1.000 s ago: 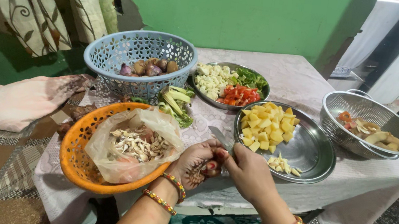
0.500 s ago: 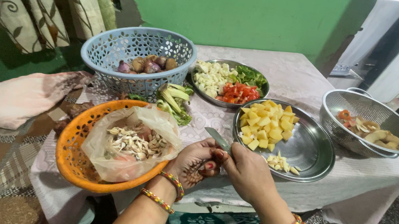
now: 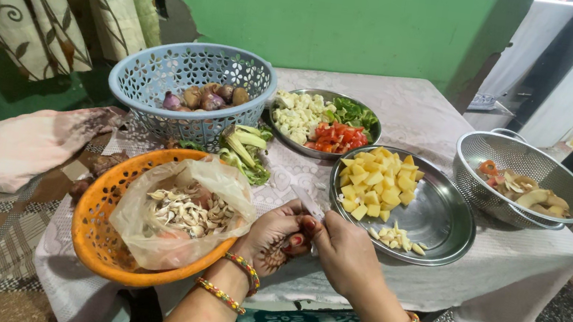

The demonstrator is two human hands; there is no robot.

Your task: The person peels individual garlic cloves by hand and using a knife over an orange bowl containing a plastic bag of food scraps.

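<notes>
My left hand (image 3: 278, 235) and my right hand (image 3: 344, 253) meet at the table's near edge, fingers pinched together. The right hand grips a small knife (image 3: 307, 202) whose blade points up and away. What the left fingers pinch is too small to tell. Just right of them a steel plate (image 3: 441, 218) holds yellow potato cubes (image 3: 375, 186) and a few peeled garlic cloves (image 3: 394, 238). To the left, an orange basket (image 3: 96, 232) carries a clear plastic bag with garlic peels (image 3: 188, 208).
A blue perforated basket (image 3: 165, 71) with onions stands at the back left, green vegetable pieces (image 3: 245, 150) in front of it. A steel dish (image 3: 321, 123) holds chopped cauliflower, tomato and greens. A metal colander (image 3: 520, 181) sits far right. Pink cloth (image 3: 7, 150) lies left.
Both hands stay together at the near edge; the knife blade has tipped slightly. Nothing else on the table has moved.
</notes>
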